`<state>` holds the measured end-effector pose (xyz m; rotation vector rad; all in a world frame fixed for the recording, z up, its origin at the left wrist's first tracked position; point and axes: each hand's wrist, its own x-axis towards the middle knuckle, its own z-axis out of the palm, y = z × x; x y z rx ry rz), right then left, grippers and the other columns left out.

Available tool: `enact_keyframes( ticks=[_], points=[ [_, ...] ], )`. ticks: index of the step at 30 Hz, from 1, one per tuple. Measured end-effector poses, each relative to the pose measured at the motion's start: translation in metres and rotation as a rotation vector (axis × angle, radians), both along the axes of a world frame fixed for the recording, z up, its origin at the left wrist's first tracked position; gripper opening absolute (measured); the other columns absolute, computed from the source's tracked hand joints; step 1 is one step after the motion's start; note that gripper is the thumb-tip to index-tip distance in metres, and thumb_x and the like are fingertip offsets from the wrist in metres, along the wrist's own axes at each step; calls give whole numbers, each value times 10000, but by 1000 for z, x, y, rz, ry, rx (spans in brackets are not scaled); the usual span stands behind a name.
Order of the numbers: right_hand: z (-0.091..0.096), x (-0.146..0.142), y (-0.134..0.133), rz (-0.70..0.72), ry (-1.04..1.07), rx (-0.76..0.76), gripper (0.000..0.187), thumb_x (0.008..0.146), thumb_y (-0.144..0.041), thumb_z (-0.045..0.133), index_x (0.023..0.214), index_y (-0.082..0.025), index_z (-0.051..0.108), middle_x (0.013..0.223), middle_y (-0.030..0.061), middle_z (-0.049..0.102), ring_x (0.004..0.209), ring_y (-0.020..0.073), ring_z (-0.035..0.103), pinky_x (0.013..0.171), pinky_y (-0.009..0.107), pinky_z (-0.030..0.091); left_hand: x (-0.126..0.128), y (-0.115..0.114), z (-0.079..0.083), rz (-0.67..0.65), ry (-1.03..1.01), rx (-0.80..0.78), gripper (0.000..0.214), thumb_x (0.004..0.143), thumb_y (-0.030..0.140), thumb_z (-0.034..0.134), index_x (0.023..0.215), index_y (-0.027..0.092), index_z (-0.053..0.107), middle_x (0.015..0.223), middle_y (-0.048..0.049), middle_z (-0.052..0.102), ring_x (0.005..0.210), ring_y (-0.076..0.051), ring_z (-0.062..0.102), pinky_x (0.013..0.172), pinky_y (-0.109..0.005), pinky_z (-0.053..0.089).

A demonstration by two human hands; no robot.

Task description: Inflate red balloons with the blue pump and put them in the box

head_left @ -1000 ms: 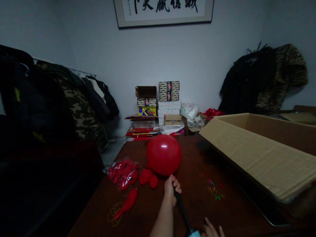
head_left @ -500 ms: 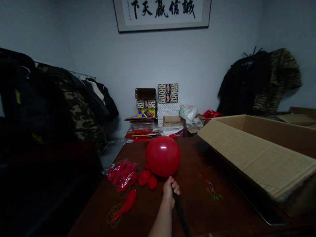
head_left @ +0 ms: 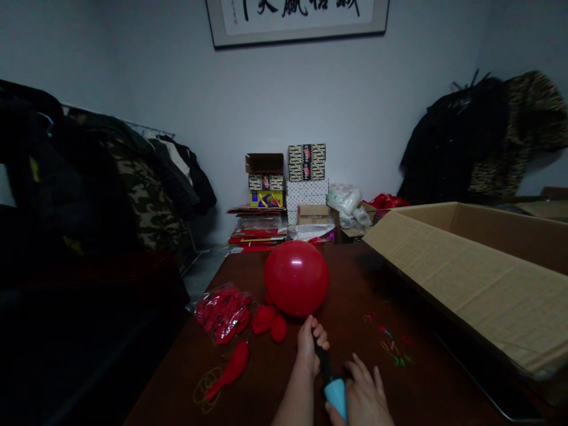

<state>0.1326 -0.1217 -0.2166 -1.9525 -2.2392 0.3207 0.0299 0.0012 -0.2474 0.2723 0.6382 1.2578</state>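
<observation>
A large inflated red balloon (head_left: pixel 297 278) stands above the table, just beyond my left hand (head_left: pixel 312 343). That hand is closed around the black front end of a hand balloon pump (head_left: pixel 336 395), at the balloon's neck; the fingers hide the joint between them. At the bottom edge, my right hand (head_left: pixel 366 396) holds the pump's light blue body between thumb and palm, its other fingers stretched out. The pump's rear end is out of frame. Left of the inflated balloon lie small red balloons (head_left: pixel 270 322) and a clear bag of red balloons (head_left: pixel 224 313).
A limp red balloon (head_left: pixel 231 370) lies by yellow rubber bands (head_left: pixel 206 389) on the dark table (head_left: pixel 261 396). Coloured bits (head_left: pixel 394 349) are scattered at right. A big open cardboard box (head_left: pixel 461 278) takes the right side. Stacked boxes (head_left: pixel 307 163) stand behind; clothes hang left and right.
My right hand has come into view at the bottom with the pump's blue body, which was out of frame before. My left hand stays at the balloon's neck. The view has shifted slightly.
</observation>
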Motion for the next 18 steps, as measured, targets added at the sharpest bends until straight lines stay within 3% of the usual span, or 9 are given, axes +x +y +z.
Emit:
enact_keyframes(
  ticks=[5, 18],
  points=[
    [14, -13, 17, -49, 63, 37, 435, 772, -427, 423, 1002, -152, 668, 1299, 154, 521, 1334, 312, 293, 1101, 545, 96, -1, 1, -2, -14, 10, 3, 398, 675, 427, 658, 653, 214, 322, 434, 110, 272, 327, -37, 234, 383, -203, 89],
    [-20, -1, -7, -52, -11, 4, 539, 764, -449, 464, 1134, -83, 604, 1305, 192, 514, 1318, 357, 314, 1075, 603, 155, 5, -7, 0, -29, 108, 33, 429, 639, 484, 662, 651, 217, 327, 431, 109, 304, 322, -39, 240, 385, -210, 97]
  ],
)
